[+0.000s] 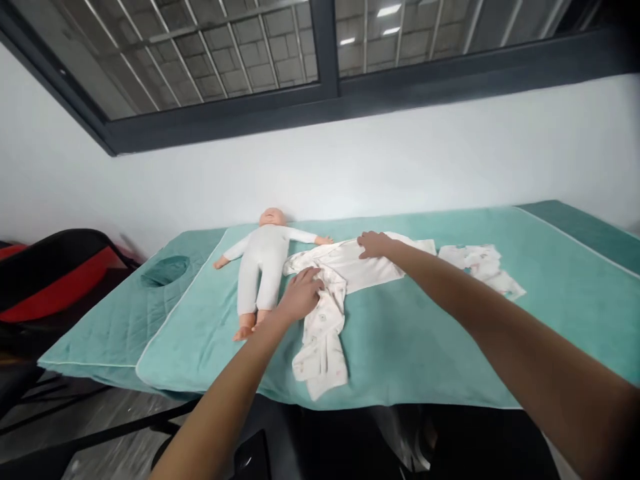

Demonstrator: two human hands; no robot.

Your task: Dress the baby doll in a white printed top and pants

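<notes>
A baby garment (327, 319), white with a small print, lies unfolded on the green bed cover, one part hanging toward the front edge and a plain white part (345, 263) stretching right. My left hand (303, 293) rests on its printed left part, fingers bent a little over the cloth, thumb hidden. Farther back, my right hand (374, 245) lies on the white part near its upper edge, fingers apart. To the left a baby doll (265, 257) in a white bodysuit lies on its back, arms spread, its right-side hand close to the garment.
Another small printed garment (477, 263) lies to the right, beyond my right forearm. The green cover (415, 353) lies over a bed with a face hole (166, 270) at the left end. A white wall and a barred window stand behind; a black and red chair (65, 287) is at left.
</notes>
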